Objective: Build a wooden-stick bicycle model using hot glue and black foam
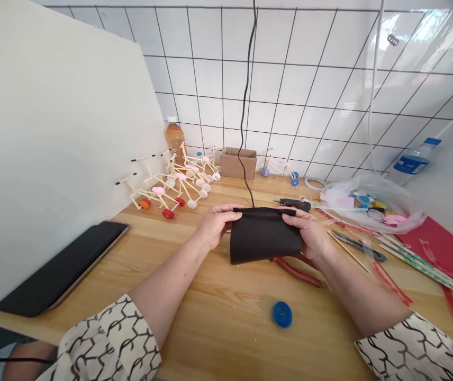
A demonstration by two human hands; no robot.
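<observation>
A curved black sheet (265, 235) is held up over the middle of the wooden table, its top edge folded over. My left hand (219, 225) pinches its upper left corner, thumb in front. At the upper right corner, my right hand (306, 228) grips the same sheet between thumb and fingers. Red-handled pliers (298, 272) lie behind and below the sheet, partly hidden by it. Nearer to me, a blue bottle cap (282, 314) rests on the table. Just beyond the sheet is a black glue gun (295, 204).
Stick models with cap wheels (181, 177) stand at the back left beside a brown drink bottle (175, 138). A cardboard box (238, 163) is at the wall. Scissors (359, 245), a plastic bag (373, 203) and red paper (443, 248) lie right; a black slab (63, 267) lies left.
</observation>
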